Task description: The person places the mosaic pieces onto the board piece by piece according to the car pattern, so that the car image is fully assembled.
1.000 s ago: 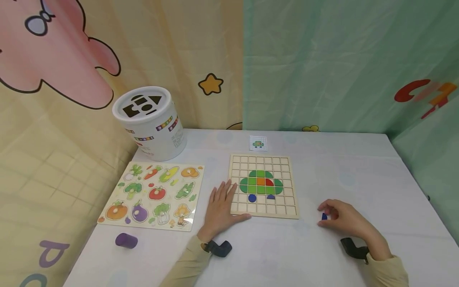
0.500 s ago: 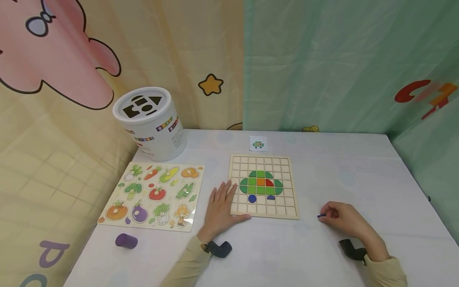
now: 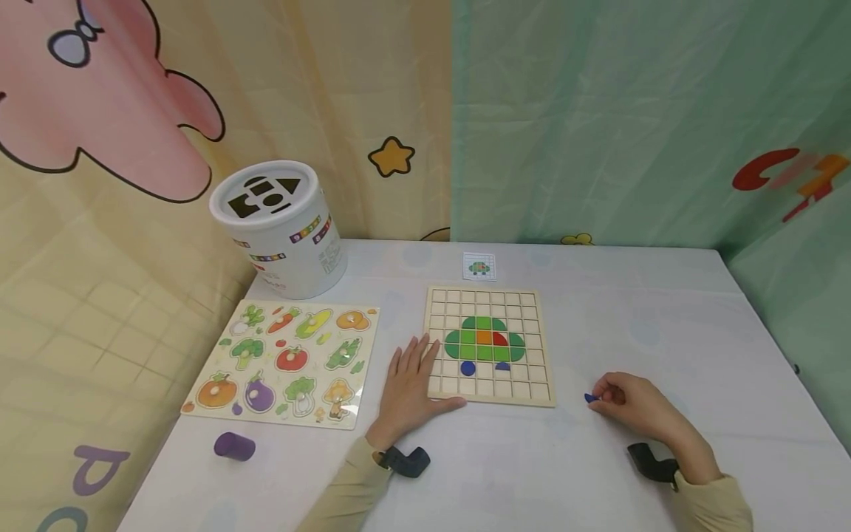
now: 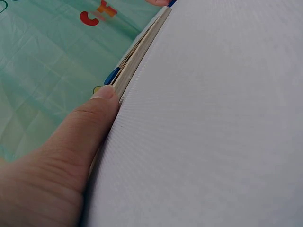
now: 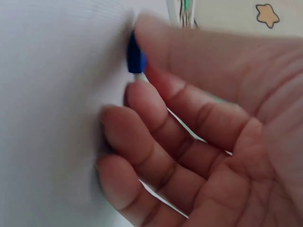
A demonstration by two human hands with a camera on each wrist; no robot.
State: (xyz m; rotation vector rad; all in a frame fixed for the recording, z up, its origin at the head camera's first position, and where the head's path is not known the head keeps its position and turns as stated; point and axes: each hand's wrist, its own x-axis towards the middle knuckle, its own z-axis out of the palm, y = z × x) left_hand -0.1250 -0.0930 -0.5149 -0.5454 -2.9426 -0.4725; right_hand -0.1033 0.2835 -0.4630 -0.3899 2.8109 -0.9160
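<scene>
My right hand (image 3: 631,400) pinches a small blue piece (image 3: 590,398) between thumb and forefinger, low over the table to the right of the grid board. In the right wrist view the blue piece (image 5: 136,54) shows a smooth flat side, and the other fingers curl loosely below it. My left hand (image 3: 411,384) lies flat with straight fingers along the left edge of the wooden grid board (image 3: 490,395); its thumb (image 4: 90,118) rests at the near edge. A turtle-like pattern of green, orange and red tiles (image 3: 484,340) sits on the board, with a blue circle (image 3: 468,368) and a blue half circle (image 3: 502,366) beneath.
A small picture card (image 3: 479,267) lies behind the board. To the left are a vegetable puzzle board (image 3: 312,380) and a purple cylinder (image 3: 234,446). A white bucket (image 3: 292,251) with shaped holes in its lid stands at the back left, near the curtain.
The right hand has turned the blue piece between its fingertips, so that it now points out to the left. The left hand and the board have stayed where they were.
</scene>
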